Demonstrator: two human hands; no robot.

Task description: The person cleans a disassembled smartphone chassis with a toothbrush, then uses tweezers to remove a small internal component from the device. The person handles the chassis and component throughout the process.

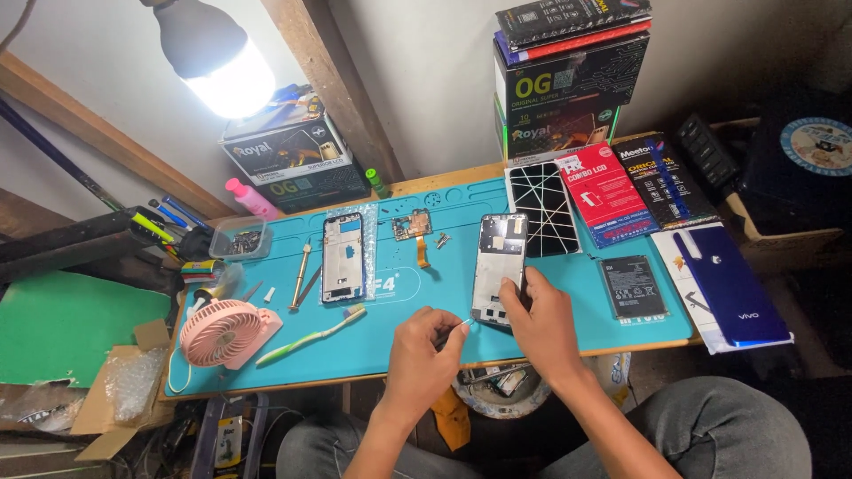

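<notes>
Opened phone frame (499, 268), held flat near the front edge of the teal work mat (568, 333), right of centre.

Right hand (543, 326) clamps the frame's lower end. Left hand (421, 357) pinches slim tweezers (454, 330), tips just beside the frame's bottom corner. Judged mid-disassembly: a small circuit board (414, 225) and screws (442, 239) lie apart toward the mat's back edge, battery (629, 286) at its right; a second frame (342, 257) rests left of centre. Reassembly not begun.
</notes>
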